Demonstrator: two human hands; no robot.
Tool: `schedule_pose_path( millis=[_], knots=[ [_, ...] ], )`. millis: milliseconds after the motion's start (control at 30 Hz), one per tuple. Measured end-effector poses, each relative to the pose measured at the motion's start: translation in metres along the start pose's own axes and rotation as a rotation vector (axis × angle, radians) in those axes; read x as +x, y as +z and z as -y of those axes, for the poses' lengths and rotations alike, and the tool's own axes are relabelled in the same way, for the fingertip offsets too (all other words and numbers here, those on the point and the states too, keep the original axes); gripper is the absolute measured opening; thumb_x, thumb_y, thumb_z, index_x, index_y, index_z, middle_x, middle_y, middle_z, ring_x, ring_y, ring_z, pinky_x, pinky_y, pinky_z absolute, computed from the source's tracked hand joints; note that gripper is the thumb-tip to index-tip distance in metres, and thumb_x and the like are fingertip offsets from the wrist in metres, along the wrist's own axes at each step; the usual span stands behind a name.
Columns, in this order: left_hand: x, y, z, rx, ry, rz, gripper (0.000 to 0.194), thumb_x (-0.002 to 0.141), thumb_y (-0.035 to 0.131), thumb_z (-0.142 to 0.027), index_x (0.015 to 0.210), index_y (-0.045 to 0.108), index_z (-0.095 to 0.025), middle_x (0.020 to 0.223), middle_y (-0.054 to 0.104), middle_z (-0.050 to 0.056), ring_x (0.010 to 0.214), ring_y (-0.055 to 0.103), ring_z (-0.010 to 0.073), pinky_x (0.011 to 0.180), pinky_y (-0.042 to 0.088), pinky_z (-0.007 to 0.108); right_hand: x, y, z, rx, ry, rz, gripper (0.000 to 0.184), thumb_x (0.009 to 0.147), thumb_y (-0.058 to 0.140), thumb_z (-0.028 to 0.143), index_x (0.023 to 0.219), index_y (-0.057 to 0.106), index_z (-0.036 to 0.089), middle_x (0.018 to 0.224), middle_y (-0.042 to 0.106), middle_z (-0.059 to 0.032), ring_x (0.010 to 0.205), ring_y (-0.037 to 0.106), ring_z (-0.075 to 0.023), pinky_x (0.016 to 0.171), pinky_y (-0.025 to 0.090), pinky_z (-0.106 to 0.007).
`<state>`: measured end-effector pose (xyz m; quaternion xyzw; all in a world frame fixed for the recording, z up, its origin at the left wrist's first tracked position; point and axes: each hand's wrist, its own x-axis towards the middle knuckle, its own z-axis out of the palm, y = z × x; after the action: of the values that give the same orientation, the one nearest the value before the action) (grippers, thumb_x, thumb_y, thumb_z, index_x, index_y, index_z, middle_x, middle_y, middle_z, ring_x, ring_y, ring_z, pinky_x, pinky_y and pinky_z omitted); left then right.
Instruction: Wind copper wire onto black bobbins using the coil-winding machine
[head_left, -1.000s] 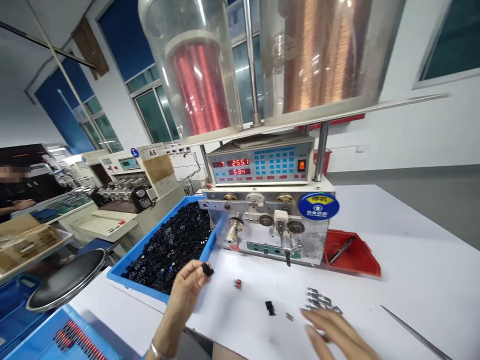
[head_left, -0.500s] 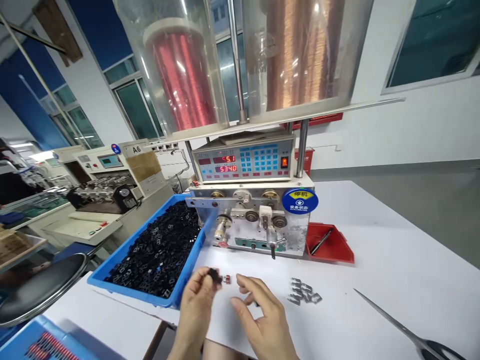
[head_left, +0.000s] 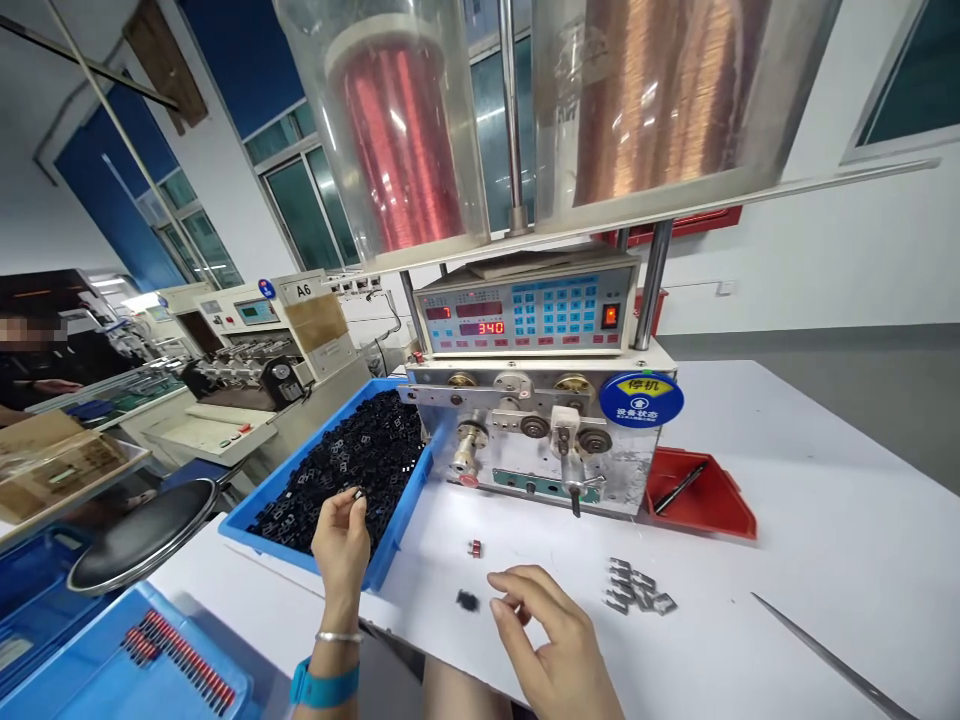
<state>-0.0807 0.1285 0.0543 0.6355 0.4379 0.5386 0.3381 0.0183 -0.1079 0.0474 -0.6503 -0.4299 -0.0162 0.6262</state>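
My left hand point(head_left: 343, 525) is raised over the near side of the blue bin point(head_left: 386, 560), which is heaped with small black plastic parts point(head_left: 352, 450). Its thumb and forefinger pinch a small dark piece, seemingly one of those black parts point(head_left: 359, 493), mostly hidden by the fingertips. Above the white tabletop, my right hand point(head_left: 551, 635) has its fingers loosely curled and apart, with nothing visible between them. Just left of its fingertips lies a black part point(head_left: 467, 600). A little farther back sits a small red-wound coil point(head_left: 475, 548).
A winding machine point(head_left: 525, 430) with wire spools stands behind. Several flat metal pieces point(head_left: 637, 588) lie right of my right hand, and tweezers point(head_left: 825, 655) farther right. A red tray point(head_left: 705, 510) holds a pen. Red-wound coils point(head_left: 180, 655) line a blue tray at lower left.
My left hand has moved left, from beside the coil to over the bin. A black part now lies uncovered on the table by my right hand. The view has turned left.
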Motion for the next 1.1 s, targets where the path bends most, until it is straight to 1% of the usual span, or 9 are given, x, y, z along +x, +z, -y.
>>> schedule_pose_path(
  millis=[167,300,367,500,733,833,933,1033,1100],
  knots=[
    [-0.003,0.003,0.009,-0.022,-0.019,0.005,0.030,0.068,0.061,-0.043,0.085,0.059,-0.018,0.073,0.064,0.002,0.066,0.062,0.0176,0.063,0.049,0.030,-0.017,-0.011,-0.017,-0.253,-0.060,0.066,0.018,0.087,0.049,0.025,0.097,0.063,0.020,0.085,0.064,-0.0063,0.073,0.060,-0.0170,0.065,0.053,-0.029],
    [-0.030,0.001,0.009,-0.202,0.034,0.053,0.032,0.067,0.067,-0.041,0.087,0.059,-0.018,0.085,0.065,0.003,0.077,0.063,0.0157,0.073,0.050,0.028,-0.038,-0.018,-0.041,-0.552,-0.185,0.212,0.020,0.081,0.052,0.017,0.096,0.065,0.020,0.095,0.066,-0.0087,0.088,0.058,-0.0248,0.073,0.052,-0.041],
    [-0.043,-0.001,0.006,-0.286,0.016,0.098,0.030,0.065,0.071,-0.038,0.085,0.061,-0.017,0.087,0.066,0.003,0.079,0.063,0.0154,0.076,0.050,0.028,-0.046,-0.023,-0.051,-0.601,-0.208,0.190,0.022,0.081,0.048,0.012,0.094,0.064,0.019,0.096,0.065,-0.0083,0.091,0.056,-0.0239,0.075,0.051,-0.040],
    [-0.058,-0.005,0.002,-0.453,-0.187,0.214,0.033,0.064,0.075,-0.035,0.091,0.065,-0.018,0.084,0.068,0.001,0.072,0.064,0.0131,0.070,0.052,0.025,-0.056,-0.037,-0.067,-0.771,-0.167,0.000,0.024,0.082,0.047,0.015,0.101,0.062,0.020,0.102,0.062,-0.0101,0.095,0.054,-0.0265,0.076,0.050,-0.044],
    [-0.066,-0.008,-0.013,-0.719,-0.534,0.334,0.038,0.049,0.085,-0.034,0.080,0.070,-0.018,0.078,0.074,0.002,0.064,0.068,0.0135,0.061,0.056,0.021,-0.067,-0.057,-0.078,-0.695,-0.091,0.027,0.024,0.087,0.041,0.014,0.097,0.062,0.021,0.077,0.064,-0.0060,0.070,0.058,-0.0196,0.060,0.053,-0.033],
    [-0.073,-0.016,-0.026,-0.752,-0.602,0.376,0.036,0.047,0.086,-0.033,0.076,0.070,-0.018,0.078,0.074,0.003,0.064,0.068,0.0145,0.059,0.056,0.021,-0.035,-0.035,-0.057,-0.600,-0.116,0.115,0.022,0.085,0.045,0.014,0.094,0.063,0.021,0.075,0.065,-0.0050,0.069,0.060,-0.0200,0.062,0.054,-0.033],
    [-0.072,-0.025,-0.029,-0.742,-0.565,0.420,0.034,0.050,0.085,-0.034,0.076,0.069,-0.018,0.080,0.074,0.004,0.067,0.069,0.0162,0.061,0.057,0.024,0.022,0.012,-0.019,-0.400,-0.169,0.235,0.025,0.083,0.046,0.011,0.097,0.064,0.021,0.083,0.066,-0.0052,0.078,0.062,-0.0196,0.068,0.056,-0.032],
    [-0.052,-0.036,-0.017,-0.601,-0.379,0.380,0.033,0.058,0.079,-0.039,0.080,0.067,-0.019,0.086,0.072,0.004,0.074,0.068,0.0188,0.071,0.057,0.031,0.066,0.052,0.013,-0.325,-0.245,0.205,0.042,0.080,0.056,0.017,0.122,0.054,0.015,0.116,0.060,-0.0135,0.103,0.057,-0.0252,0.085,0.053,-0.038],
    [-0.032,-0.042,-0.004,-0.351,-0.203,0.325,0.035,0.063,0.074,-0.042,0.089,0.066,-0.020,0.094,0.071,0.007,0.086,0.067,0.0233,0.080,0.054,0.039,0.070,0.060,0.017,-0.313,-0.270,0.219,0.044,0.079,0.058,0.018,0.123,0.053,0.016,0.115,0.061,-0.0128,0.103,0.057,-0.0255,0.086,0.052,-0.040]
  ],
)
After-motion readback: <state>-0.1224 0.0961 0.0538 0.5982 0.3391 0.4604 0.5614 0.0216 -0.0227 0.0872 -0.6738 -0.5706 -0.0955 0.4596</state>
